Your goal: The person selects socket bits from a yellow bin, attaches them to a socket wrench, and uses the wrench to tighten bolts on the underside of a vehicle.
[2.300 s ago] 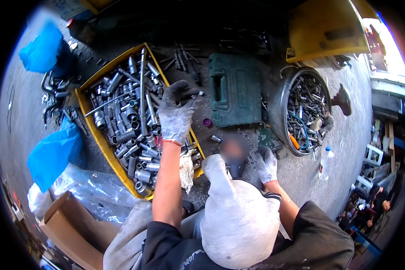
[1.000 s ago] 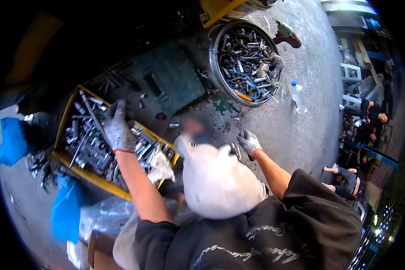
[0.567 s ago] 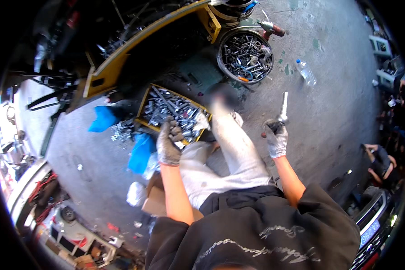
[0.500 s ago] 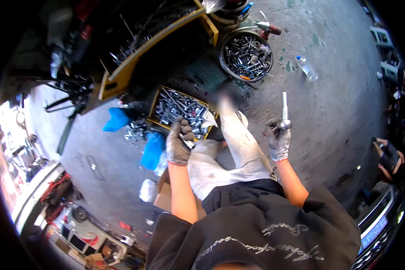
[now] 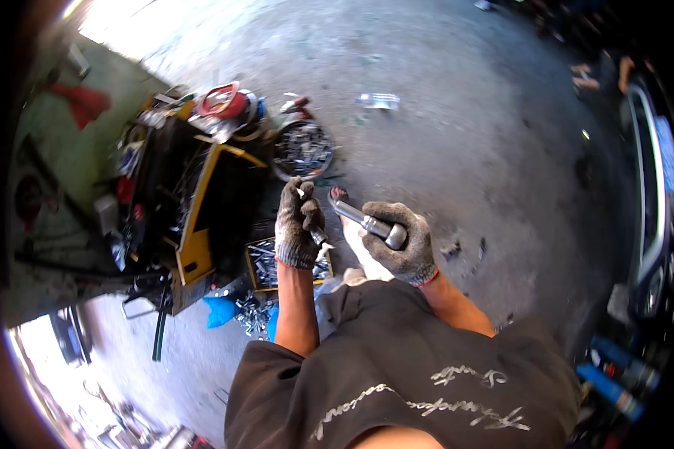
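Note:
My right hand [image 5: 403, 243], in a dirty knitted work glove, is closed around a shiny metal bar with a thick rounded end [image 5: 367, 224]. The bar points up and left, toward my other hand; I cannot make out its exact kind. My left hand [image 5: 299, 224], gloved too, has its fingers curled, with a small shiny metal piece [image 5: 318, 236] showing at the palm. Below and behind that hand sits a yellow-edged tray of metal tools and parts [image 5: 263, 263], partly hidden by my forearm.
Ahead stands a round pan of bolts and metal parts [image 5: 302, 150], a red power tool [image 5: 296, 105] beyond it. At left is a yellow-framed cabinet [image 5: 195, 254]. A plastic bottle [image 5: 380, 100] lies on the concrete floor; a vehicle [image 5: 651, 202] is at far right.
My view has turned. My right hand has come in toward my left hand, and the metal bar has tipped from upright to pointing left. My left hand stays curled.

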`<act>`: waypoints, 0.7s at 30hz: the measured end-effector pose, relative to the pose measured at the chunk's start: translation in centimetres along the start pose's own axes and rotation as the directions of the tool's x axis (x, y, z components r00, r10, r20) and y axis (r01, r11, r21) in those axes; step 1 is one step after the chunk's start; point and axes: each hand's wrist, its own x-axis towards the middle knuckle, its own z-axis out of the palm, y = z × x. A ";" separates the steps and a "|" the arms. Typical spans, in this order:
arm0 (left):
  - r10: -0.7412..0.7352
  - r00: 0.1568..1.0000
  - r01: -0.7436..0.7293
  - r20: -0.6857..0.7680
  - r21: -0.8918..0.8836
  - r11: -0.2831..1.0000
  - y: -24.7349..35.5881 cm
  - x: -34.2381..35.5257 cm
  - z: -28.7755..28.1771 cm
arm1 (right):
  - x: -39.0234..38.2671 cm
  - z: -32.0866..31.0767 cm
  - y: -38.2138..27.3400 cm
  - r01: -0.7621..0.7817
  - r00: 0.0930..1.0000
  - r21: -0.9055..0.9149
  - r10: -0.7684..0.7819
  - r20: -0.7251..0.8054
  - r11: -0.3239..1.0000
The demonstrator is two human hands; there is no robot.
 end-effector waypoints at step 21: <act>-0.582 0.809 -0.048 0.082 0.996 0.073 -51.8 -5.1 19.4 | -23.2 -38.1 0.7 -0.345 0.485 -0.133 0.055 -0.873 0.929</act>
